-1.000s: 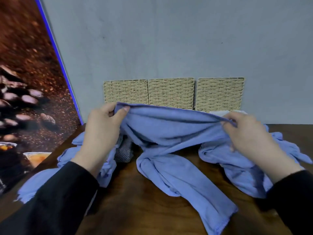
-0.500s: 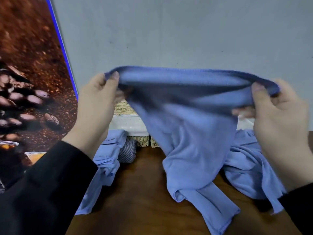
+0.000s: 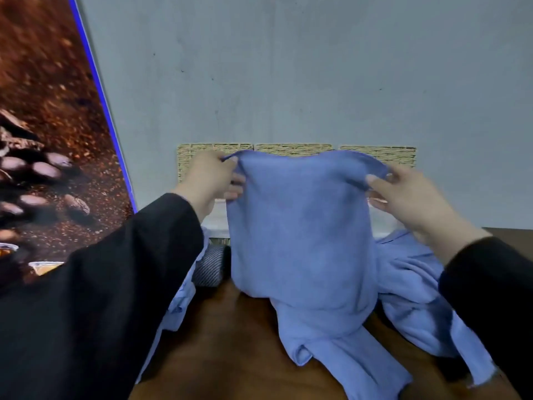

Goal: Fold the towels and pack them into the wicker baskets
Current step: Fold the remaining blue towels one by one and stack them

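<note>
A blue towel (image 3: 300, 235) hangs in front of me, its lower end trailing on the wooden table. My left hand (image 3: 210, 177) pinches its upper left corner and my right hand (image 3: 409, 197) pinches its upper right corner, both raised above the table. Three wicker baskets (image 3: 377, 154) stand in a row against the grey wall behind the towel, mostly hidden by it; their white lining shows below my hands. More blue towels lie crumpled at the right (image 3: 415, 298) and at the left (image 3: 178, 307), partly under my sleeve.
A grey striped cloth (image 3: 209, 267) lies left of the held towel. The brown wooden table (image 3: 225, 356) runs toward me. A coffee-bean poster (image 3: 43, 168) with a blue edge fills the left side.
The towel was lifted off the table and stretched wide between both hands, then lowered in view with my hands drawn closer together. The camera tilted, so the baskets' tops show again.
</note>
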A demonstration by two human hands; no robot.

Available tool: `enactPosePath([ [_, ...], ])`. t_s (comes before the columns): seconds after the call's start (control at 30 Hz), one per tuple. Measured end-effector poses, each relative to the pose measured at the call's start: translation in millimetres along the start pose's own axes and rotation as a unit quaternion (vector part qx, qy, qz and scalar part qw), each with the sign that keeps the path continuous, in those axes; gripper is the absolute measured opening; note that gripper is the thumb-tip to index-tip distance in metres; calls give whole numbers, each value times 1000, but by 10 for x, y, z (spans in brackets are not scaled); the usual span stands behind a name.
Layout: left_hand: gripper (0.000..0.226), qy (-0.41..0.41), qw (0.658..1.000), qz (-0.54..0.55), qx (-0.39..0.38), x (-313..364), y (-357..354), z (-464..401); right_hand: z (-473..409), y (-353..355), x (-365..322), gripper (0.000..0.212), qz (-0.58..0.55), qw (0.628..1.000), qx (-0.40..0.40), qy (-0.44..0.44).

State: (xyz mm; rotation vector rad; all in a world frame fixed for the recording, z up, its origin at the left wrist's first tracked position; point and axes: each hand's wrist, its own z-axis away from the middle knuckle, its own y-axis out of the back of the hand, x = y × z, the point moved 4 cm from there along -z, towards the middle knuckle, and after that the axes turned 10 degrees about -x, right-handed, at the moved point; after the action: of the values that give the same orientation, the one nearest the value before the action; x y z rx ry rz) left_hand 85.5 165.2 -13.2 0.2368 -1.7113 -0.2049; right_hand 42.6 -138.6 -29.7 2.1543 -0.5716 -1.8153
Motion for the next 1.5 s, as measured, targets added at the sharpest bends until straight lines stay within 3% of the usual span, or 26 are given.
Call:
enactPosePath([
  [0.07,27,-47,998,-37,9,3,-100,-60,-163,-94,80,48,134,991,-14,5],
  [0.1,40,-77,994,-76,14,-54,-160,-17,-120,-168,138,56,173,985,-12,9],
  [0.17,38,-128,984,-123,16,-308,-336,210,159,-402,262,40,197,978,-68,33],
  [0.27,16,-115,973,-189,-60,-1056,-727,716,592,-884,701,19,239,945,-224,17],
  [0.4,36,-119,923,-298,-214,-1756,-964,985,808,-1149,1122,17,298,908,-289,45],
  [0.5,37,-117,912,-346,-187,-1886,-900,834,824,-1215,1201,9,314,905,-281,60],
  [0.63,17,-119,914,-368,-120,-1875,-931,755,844,-1281,1224,15,319,905,-273,77],
  [0.7,8,-137,919,-355,-101,-1843,-922,754,858,-1228,1194,19,300,907,-289,66],
  [0.9,8,-194,941,-276,5,-1670,-751,847,983,-1316,1073,18,359,870,-317,119],
  [0.97,9,-198,940,-270,61,-1515,-648,876,1019,-1322,972,20,327,885,-303,138],
  [1.03,11,-160,951,-250,89,-1340,-518,827,1025,-1245,732,21,234,924,-274,129],
  [1.1,14,-121,974,-175,70,-1104,-416,663,910,-1116,455,18,164,959,-194,127],
  [1.17,26,-79,989,-125,7,-933,-390,428,673,-942,361,15,164,971,-101,139],
  [1.23,55,-57,985,-149,-63,-887,-432,283,439,-779,423,13,231,964,-54,120],
  [1.3,57,-86,977,-187,-56,-977,-492,368,374,-700,584,7,304,946,-34,106],
  [1.4,32,-133,966,-217,-48,-1299,-710,807,629,-818,723,8,255,955,-66,133],
  [1.5,40,-123,933,-287,-181,-1649,-1047,1024,828,-1114,1002,21,257,937,-225,73],
])
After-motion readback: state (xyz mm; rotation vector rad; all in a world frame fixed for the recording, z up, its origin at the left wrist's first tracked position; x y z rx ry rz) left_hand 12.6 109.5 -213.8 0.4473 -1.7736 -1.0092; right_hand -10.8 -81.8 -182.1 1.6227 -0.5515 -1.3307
